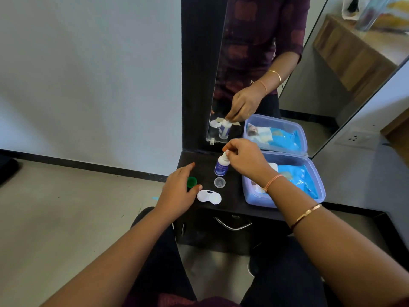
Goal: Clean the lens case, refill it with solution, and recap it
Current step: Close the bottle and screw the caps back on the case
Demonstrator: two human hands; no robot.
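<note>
Solution bottle (220, 166), small, of white plastic with a blue label, stands on the black tabletop (232, 199) just in front of the mirror (261, 52). Its long axis is close to vertical, with the top pointing up and leaning slightly to the right. The right hand (245, 161) arches over the bottle from the right, palm down and wrist bent. Its grip is closed to a narrow pinch, fingertips and thumb on the bottle's white top. The right forearm reaches in from the lower right, wearing an orange thread band and a gold bangle.

Nearer the person lies the white figure-eight plastic lens case (209, 196), flat on the tabletop with its long axis running left to right. Both caps are off it. The round clear plastic cap (219, 182) sits between the case and the bottle, and the round green plastic cap (191, 181) lies to the left. The left hand (178, 192) is spread palm down over the tabletop's left edge, fingers fairly straight, its grip holding nothing. The green cap shows between forefinger and thumb. A translucent blue plastic box (254, 201) with blue packets stands open at the right.
</note>
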